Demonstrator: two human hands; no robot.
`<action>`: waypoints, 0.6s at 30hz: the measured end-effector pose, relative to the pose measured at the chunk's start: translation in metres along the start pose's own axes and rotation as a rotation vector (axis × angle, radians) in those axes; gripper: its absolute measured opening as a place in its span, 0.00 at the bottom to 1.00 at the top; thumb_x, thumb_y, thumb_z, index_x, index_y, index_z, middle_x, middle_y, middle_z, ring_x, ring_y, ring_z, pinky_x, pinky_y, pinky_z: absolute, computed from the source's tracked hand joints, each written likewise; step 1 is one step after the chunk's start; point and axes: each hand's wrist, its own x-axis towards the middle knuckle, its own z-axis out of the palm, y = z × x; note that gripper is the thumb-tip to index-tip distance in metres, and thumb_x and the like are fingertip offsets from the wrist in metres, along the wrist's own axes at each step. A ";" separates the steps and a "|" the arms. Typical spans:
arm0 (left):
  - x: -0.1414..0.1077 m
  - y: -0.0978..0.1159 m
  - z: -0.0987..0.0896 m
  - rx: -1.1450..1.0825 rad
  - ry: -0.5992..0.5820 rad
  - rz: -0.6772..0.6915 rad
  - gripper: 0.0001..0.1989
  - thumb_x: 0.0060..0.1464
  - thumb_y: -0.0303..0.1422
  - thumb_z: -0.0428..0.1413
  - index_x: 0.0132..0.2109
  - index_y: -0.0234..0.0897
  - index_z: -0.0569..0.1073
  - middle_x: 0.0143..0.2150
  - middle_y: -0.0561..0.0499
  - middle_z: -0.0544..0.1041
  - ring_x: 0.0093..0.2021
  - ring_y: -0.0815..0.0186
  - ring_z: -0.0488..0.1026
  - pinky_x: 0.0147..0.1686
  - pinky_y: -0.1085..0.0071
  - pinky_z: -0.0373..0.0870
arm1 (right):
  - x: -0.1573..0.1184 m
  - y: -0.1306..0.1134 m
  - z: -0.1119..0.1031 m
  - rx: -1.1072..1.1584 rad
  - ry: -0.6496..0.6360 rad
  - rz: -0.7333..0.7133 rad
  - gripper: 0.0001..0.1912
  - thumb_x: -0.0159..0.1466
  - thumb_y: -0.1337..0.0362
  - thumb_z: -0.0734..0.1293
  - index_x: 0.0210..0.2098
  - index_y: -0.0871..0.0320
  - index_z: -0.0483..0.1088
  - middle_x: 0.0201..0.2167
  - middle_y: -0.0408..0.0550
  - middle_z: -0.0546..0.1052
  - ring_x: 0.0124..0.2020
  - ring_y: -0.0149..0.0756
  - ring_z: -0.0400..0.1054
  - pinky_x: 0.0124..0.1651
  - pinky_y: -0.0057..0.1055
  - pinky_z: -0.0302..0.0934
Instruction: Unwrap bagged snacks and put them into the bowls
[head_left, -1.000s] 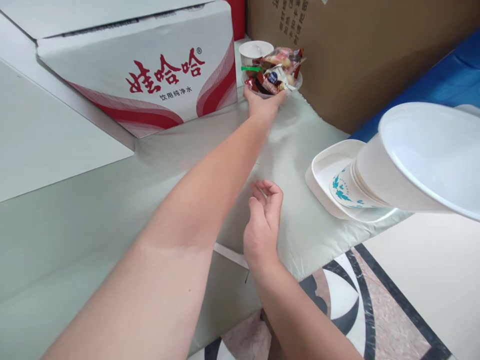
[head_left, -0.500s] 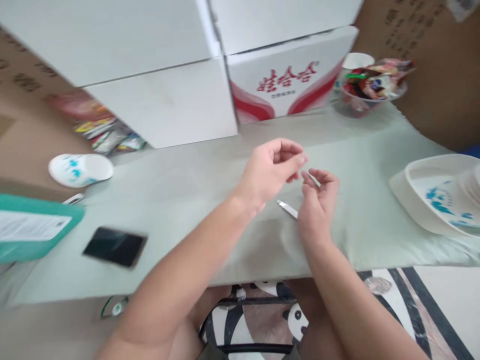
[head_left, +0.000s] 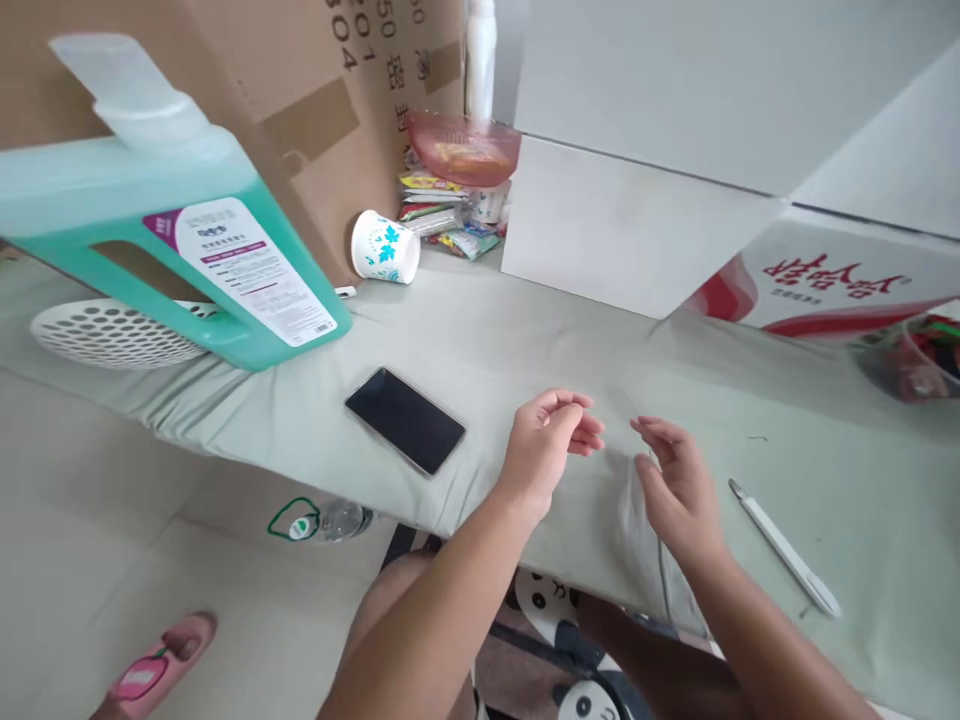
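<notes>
My left hand (head_left: 553, 440) hovers over the green cloth with fingers loosely curled and a little apart; nothing shows in it. To its right, my right hand (head_left: 681, 490) has its thumb and fingers apart, with a gap between the two hands. A faint see-through film, like a clear plastic bag (head_left: 636, 530), hangs by the right wrist at the table's edge; whether the hand touches it I cannot tell. Right of that hand lies a slim white-handled tool (head_left: 786, 550) with a small metal tip. A black phone (head_left: 406, 420) lies face up left of my left hand.
A big green liquid jug (head_left: 300, 300) and a white perforated basket (head_left: 112, 335) stand at the left. A paper cup (head_left: 385, 248) lies on its side near a pink bowl (head_left: 465, 150) and snack packets. White cartons (head_left: 592, 235) line the back. A bottle (head_left: 345, 522) is on the floor.
The view has swung left, bringing the whole jug and the floor into sight. My hands have moved farther apart, and the white tool now shows fully, right of my right hand.
</notes>
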 end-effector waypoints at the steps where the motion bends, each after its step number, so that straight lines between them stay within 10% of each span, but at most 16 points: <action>1: 0.003 0.005 -0.007 -0.017 -0.007 0.022 0.04 0.52 0.29 0.55 0.35 0.34 0.75 0.24 0.54 0.76 0.23 0.72 0.74 0.27 0.75 0.67 | 0.015 -0.011 0.012 -0.073 -0.045 -0.065 0.14 0.65 0.63 0.65 0.51 0.51 0.68 0.53 0.55 0.77 0.59 0.49 0.73 0.62 0.55 0.65; 6: 0.019 0.013 -0.036 -0.141 0.206 0.140 0.05 0.51 0.33 0.53 0.31 0.38 0.69 0.18 0.59 0.67 0.22 0.73 0.66 0.27 0.75 0.60 | 0.130 -0.085 0.097 -0.367 -0.201 -0.447 0.13 0.64 0.68 0.63 0.48 0.52 0.69 0.48 0.54 0.79 0.50 0.48 0.75 0.52 0.47 0.71; 13: 0.021 0.015 -0.052 -0.054 -0.039 0.079 0.08 0.56 0.34 0.52 0.29 0.38 0.67 0.20 0.57 0.66 0.25 0.71 0.63 0.32 0.71 0.61 | 0.298 -0.181 0.226 -0.786 -0.186 -0.555 0.20 0.67 0.71 0.65 0.58 0.62 0.64 0.63 0.62 0.70 0.62 0.50 0.65 0.61 0.47 0.63; 18: 0.032 0.024 -0.062 -0.033 -0.101 0.028 0.09 0.58 0.32 0.51 0.29 0.38 0.65 0.22 0.56 0.65 0.27 0.70 0.62 0.31 0.70 0.59 | 0.370 -0.184 0.266 -0.792 -0.129 -0.569 0.23 0.64 0.76 0.70 0.56 0.71 0.62 0.59 0.72 0.71 0.62 0.54 0.65 0.59 0.62 0.61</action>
